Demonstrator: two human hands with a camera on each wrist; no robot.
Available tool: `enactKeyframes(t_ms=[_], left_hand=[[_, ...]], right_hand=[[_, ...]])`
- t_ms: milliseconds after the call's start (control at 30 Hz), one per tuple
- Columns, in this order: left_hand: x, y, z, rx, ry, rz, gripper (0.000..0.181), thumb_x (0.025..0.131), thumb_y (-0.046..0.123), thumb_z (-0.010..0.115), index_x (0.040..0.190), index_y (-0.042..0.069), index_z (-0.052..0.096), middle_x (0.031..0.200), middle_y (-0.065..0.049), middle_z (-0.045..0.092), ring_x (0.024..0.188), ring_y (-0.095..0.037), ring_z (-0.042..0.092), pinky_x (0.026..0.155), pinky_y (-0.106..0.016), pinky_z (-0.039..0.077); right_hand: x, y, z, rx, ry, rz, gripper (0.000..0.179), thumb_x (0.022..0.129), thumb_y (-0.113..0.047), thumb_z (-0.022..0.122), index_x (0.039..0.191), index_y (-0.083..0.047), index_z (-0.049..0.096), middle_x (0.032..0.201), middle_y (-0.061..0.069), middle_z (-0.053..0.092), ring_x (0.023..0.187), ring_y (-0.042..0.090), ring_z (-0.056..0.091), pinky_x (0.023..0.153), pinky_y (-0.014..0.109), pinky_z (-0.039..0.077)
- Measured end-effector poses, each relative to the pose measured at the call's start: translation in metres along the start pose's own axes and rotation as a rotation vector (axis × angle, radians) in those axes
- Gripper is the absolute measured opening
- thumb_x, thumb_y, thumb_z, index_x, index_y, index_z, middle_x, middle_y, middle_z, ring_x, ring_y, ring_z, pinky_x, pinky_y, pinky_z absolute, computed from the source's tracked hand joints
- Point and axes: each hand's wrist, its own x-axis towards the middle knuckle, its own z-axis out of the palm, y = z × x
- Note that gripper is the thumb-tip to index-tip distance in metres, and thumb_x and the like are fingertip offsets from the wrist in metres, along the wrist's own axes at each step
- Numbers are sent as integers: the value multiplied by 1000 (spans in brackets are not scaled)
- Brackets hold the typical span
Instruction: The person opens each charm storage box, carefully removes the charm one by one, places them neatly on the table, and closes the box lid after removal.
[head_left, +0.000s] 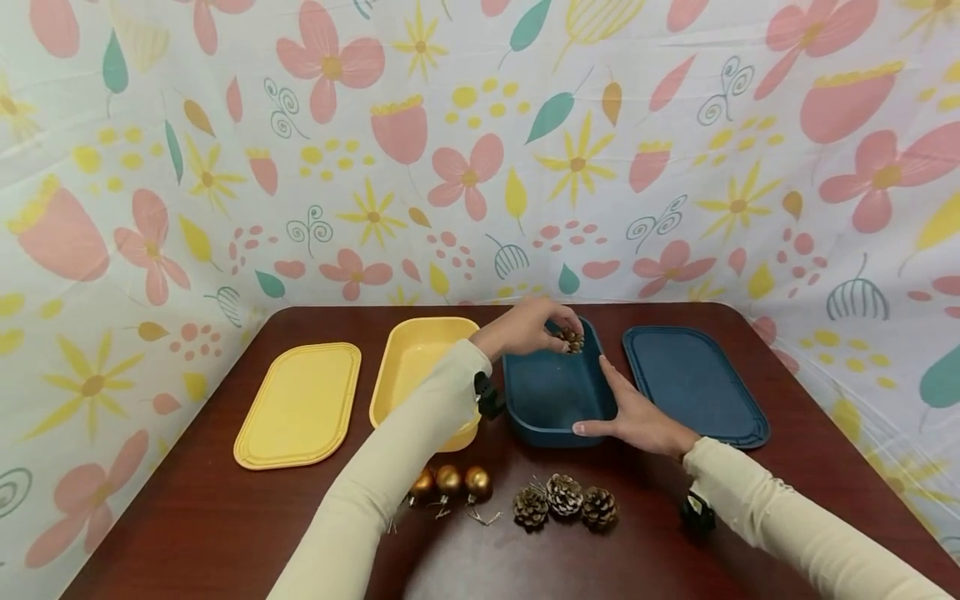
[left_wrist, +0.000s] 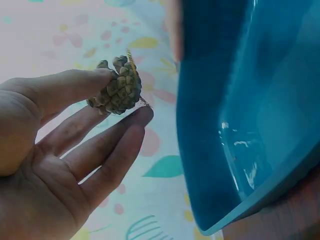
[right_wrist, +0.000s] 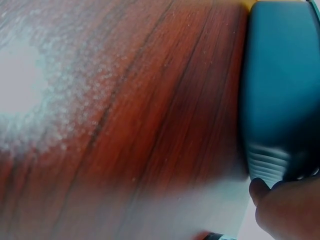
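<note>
My left hand [head_left: 531, 325] pinches a small pine cone [head_left: 572, 341] between thumb and fingers, above the far part of the blue box [head_left: 558, 435]. In the left wrist view a gold string hangs from the pine cone [left_wrist: 120, 87], and the other fingers of the left hand [left_wrist: 75, 145] spread below it. At the box's right side, my right hand [head_left: 637, 417] rests with thumb and fingers spread wide against the rim. The right wrist view shows only a dark part of that hand [right_wrist: 285, 205] at the box's ribbed wall.
Left of the blue box stands a yellow box [head_left: 384, 375], partly behind my left sleeve. A yellow lid [head_left: 300, 404] lies far left, a blue lid [head_left: 693, 383] far right. Gold ball ornaments [head_left: 448, 481] and three pine cones [head_left: 564, 497] lie at the front of the table.
</note>
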Motion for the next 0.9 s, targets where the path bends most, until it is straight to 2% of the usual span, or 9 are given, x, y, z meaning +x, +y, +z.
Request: enactKeyframes(t_ms=[200, 333, 533, 733, 900], left_hand=[[-25, 10, -1, -133, 11, 59, 27, 96, 12, 68, 122, 18, 70, 121, 0, 69, 115, -15, 67, 90, -17, 57], [-42, 17, 1, -177, 7, 117, 27, 95, 11, 69, 122, 18, 71, 119, 0, 71, 105, -12, 73, 84, -17, 58], [-61, 28, 9, -147, -15, 223, 28, 95, 13, 70, 123, 18, 70, 119, -1, 72, 104, -8, 73, 86, -15, 57], [-69, 36, 23, -92, -37, 316, 29, 94, 14, 71, 123, 16, 71, 120, 0, 73, 108, -5, 69, 91, -13, 55], [-69, 45, 40, -42, -74, 409, 31, 93, 17, 72, 124, 15, 71, 121, 1, 74, 108, -2, 68, 90, -8, 52]], right_hand=[[0, 2, 0, 14, 1, 4, 119, 89, -48, 73, 161, -15, -16, 169, 18, -14, 153, 52, -4, 113, 79, 13], [0, 1, -1, 6, 7, 1, 120, 88, -48, 73, 161, -15, -16, 169, 18, -14, 153, 52, -3, 112, 80, 14], [-1, -1, -2, -15, 8, -1, 122, 87, -49, 74, 161, -14, -16, 169, 19, -13, 153, 54, 0, 110, 80, 19], [0, -4, -2, -31, 7, -21, 126, 84, -51, 77, 161, -11, -14, 169, 20, -12, 153, 54, 0, 110, 79, 22], [-1, -3, -2, -64, 15, -104, 106, 95, -31, 69, 161, -5, -10, 168, 25, -10, 152, 55, -1, 112, 77, 22]])
